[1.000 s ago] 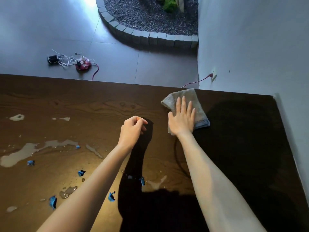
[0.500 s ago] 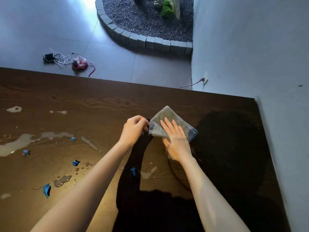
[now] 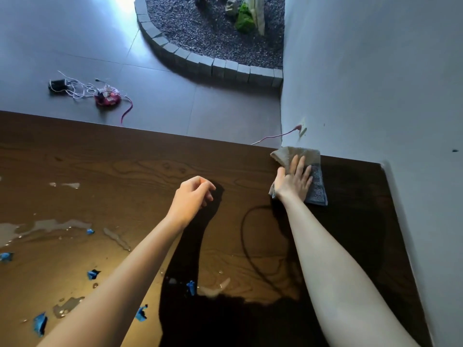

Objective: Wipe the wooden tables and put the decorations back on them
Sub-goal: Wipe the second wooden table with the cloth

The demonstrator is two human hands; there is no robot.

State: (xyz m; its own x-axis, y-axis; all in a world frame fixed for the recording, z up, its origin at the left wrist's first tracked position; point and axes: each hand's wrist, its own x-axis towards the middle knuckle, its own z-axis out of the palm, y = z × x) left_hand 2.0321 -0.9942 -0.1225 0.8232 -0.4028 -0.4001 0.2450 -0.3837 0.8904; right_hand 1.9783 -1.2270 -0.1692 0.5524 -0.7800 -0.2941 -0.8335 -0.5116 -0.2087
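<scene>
Both forearms bare, no sleeves, w/ left hand (image 3: 191, 196) & right hand (image 3: 293, 182) ungloved.

No legible text, label, brand, number or sign appears in the head view. The small pink object (image 3: 108, 97) on the floor beyond the wooden table (image 3: 125, 171) bears a pale patch that may be a label, but it is too small and blurred to read. The wall socket (image 3: 302, 126), on the wall just past the table's far right corner, shows no marking that can be made out. The cloth (image 3: 316, 186) at that corner of the table carries no visible tag or print.
</scene>
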